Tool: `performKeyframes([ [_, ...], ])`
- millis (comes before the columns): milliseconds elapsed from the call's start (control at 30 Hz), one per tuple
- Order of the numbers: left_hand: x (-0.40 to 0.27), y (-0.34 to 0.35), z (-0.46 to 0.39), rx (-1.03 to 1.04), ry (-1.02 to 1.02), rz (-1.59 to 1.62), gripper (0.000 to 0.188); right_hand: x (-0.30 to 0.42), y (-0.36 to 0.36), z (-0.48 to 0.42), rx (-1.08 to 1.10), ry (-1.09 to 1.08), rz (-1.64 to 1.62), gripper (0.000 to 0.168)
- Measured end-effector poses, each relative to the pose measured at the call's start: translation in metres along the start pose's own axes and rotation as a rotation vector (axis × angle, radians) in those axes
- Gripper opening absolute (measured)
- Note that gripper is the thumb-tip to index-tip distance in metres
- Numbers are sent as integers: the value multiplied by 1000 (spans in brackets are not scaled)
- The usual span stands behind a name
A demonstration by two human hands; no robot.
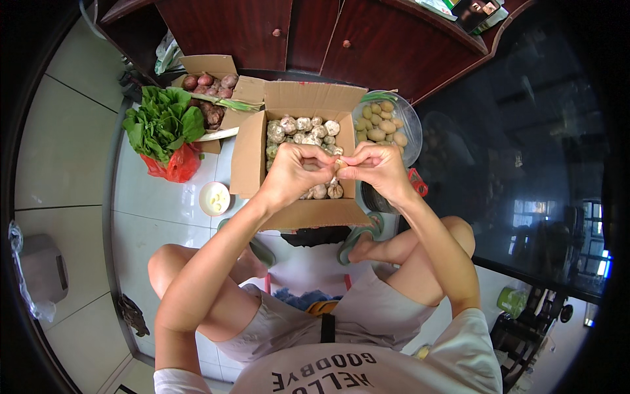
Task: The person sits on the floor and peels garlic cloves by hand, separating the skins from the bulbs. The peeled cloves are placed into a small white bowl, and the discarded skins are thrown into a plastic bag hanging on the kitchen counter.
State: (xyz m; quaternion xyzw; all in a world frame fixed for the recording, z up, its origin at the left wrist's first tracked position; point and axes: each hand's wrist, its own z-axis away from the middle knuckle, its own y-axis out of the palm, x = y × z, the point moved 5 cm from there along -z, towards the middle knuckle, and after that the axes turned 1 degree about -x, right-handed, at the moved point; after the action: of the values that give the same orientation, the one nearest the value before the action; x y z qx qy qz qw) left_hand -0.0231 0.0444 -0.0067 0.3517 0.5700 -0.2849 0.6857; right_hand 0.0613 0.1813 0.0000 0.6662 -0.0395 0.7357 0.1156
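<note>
Both my hands meet over an open cardboard box (248, 157) filled with garlic bulbs (289, 124). Between my fingertips is a small garlic clove (339, 163), pinched from both sides. My left hand (301, 171) holds it from the left with thumb and forefinger, and my right hand (376, 170) from the right. The fingers partly cover the clove. Left of the box, on the tiled floor, stands a small white bowl (225, 185) with several pale peeled cloves (216, 199) in it.
Left of the box are leafy greens (165, 120) in a red plastic bag (173, 165) and a carton of red onions (205, 80). Potatoes (387, 127) lie in a clear plastic container (417, 123) at the right. A dark red wooden cabinet (226, 29) stands behind, a glossy black panel (492, 147) at the right.
</note>
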Motion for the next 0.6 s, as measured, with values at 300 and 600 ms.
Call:
performKeyframes([
  [300, 0, -2, -11, -21, -63, 269, 11, 13, -1, -8, -19, 41, -75, 20],
  [600, -1, -3, -18, -51, -197, 632, 20, 17, -2, -13, -60, 24, -220, 21],
])
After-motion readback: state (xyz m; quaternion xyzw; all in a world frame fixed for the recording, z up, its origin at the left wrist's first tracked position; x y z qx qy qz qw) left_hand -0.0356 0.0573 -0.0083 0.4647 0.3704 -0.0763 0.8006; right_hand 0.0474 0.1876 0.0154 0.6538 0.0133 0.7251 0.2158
